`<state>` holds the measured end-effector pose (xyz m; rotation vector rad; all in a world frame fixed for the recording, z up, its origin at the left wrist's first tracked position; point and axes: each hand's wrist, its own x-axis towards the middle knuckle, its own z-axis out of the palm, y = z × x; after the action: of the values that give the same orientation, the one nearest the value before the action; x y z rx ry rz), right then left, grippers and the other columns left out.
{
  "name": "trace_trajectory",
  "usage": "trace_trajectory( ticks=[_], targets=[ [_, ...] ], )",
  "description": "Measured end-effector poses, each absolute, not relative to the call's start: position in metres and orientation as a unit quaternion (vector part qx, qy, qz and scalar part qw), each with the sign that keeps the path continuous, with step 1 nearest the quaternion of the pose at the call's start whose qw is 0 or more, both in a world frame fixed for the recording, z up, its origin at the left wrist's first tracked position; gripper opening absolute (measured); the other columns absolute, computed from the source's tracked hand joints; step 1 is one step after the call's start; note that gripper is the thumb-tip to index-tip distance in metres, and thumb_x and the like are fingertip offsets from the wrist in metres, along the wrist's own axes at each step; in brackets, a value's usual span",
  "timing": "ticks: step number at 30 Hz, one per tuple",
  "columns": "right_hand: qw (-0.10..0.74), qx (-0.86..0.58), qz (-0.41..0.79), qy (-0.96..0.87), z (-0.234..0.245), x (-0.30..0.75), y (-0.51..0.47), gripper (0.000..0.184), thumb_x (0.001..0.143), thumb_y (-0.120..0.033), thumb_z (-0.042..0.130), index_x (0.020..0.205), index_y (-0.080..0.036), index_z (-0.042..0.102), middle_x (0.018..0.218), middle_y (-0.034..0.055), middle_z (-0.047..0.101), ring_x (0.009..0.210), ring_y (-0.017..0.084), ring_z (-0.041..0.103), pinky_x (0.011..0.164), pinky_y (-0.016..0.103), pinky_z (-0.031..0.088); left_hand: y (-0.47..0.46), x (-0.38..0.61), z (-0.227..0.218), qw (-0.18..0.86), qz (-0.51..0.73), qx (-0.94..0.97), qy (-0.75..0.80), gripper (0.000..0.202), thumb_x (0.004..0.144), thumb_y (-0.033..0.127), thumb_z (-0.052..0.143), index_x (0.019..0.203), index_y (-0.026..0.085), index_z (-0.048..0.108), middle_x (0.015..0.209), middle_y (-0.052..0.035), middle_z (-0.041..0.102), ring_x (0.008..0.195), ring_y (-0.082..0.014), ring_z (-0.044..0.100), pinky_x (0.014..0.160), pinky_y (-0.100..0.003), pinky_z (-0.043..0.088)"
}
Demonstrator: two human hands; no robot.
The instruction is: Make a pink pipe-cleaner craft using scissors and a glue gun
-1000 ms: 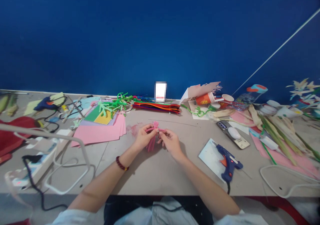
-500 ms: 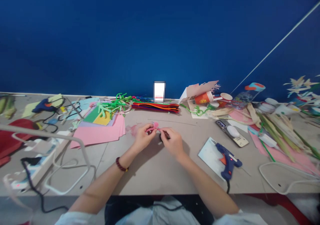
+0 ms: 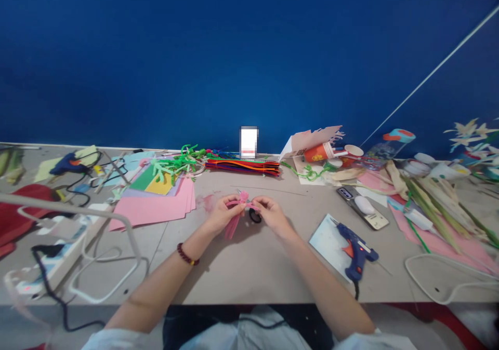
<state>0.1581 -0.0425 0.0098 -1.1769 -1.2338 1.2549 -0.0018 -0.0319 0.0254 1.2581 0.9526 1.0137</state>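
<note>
**Desk, craft session:** A person works a pink chenille-stem bundle (image 3: 235,216) in both bare hands, held just above the desk's front-middle area. Its fluffy pink tuft (image 3: 244,197) sits on top, loose strands hang down, and one stem runs across to the right.

L hand (image 3: 223,215), dark red bead bracelet (image 3: 187,255) on wrist, is clenched on the bundle, thumb and fingers pinching it. R hand (image 3: 273,216) grasps the stem's right end between fingertips. A small black ring (image 3: 255,216), kind unclear, sits just below R hand, touching neither hand as far as can be told.

Nearby: pink card sheets (image 3: 148,212) stacked over other colours left of the hands; blue glue gun (image 3: 356,251) on a pale card (image 3: 327,241) to the right, its cord over the front edge. Phone (image 3: 362,207) lies past it, w/ a white oval object (image 3: 364,204) on top.

Back edge, against the blue wall (image 3: 249,54): bundled multicolour chenille stems (image 3: 244,167), bright green stem shapes (image 3: 175,164), orange paper cups (image 3: 319,152). Far R: dried leaves (image 3: 432,210) over pink paper (image 3: 421,236). Far L: second glue gun (image 3: 66,164), power strip (image 3: 58,256).
</note>
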Motion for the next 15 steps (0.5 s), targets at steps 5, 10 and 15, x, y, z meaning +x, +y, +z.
trace_trajectory(
  ticks=[5,10,15],
  targets=[
    [0.502,-0.497,0.366,-0.606,0.017,0.143,-0.063,0.023,0.085,-0.036,0.048,0.077,-0.019,0.061,0.064,-0.0005,0.058,0.057,0.013,0.05,0.055,0.024,0.04,-0.03,0.004,0.017,0.599,0.521,0.439,0.42,0.026,0.061,0.035,0.075,0.068,0.015,0.06,0.057,0.0012,0.06,0.052,-0.01,0.054,0.055,-0.022,0.043],
    [0.481,-0.522,0.177,-0.682,0.022,0.141,-0.072,0.02,0.085,-0.026,0.047,0.078,-0.019,0.064,0.07,0.0028,0.064,0.06,0.014,0.055,0.059,0.025,0.042,-0.034,0.007,0.018,0.524,0.53,0.486,0.456,0.02,0.067,0.032,0.072,0.074,0.015,0.063,0.064,0.0008,0.062,0.057,-0.0102,0.056,0.058,-0.021,0.045],
    [0.475,-0.518,0.125,-0.7,0.021,0.147,-0.068,0.021,0.088,-0.024,0.045,0.087,-0.018,0.065,0.077,0.0042,0.066,0.063,0.014,0.057,0.063,0.025,0.045,-0.036,0.005,0.025,0.481,0.526,0.535,0.453,0.016,0.07,0.031,0.07,0.073,0.016,0.065,0.066,-0.0004,0.064,0.064,-0.0124,0.06,0.064,-0.023,0.046]
  ],
)
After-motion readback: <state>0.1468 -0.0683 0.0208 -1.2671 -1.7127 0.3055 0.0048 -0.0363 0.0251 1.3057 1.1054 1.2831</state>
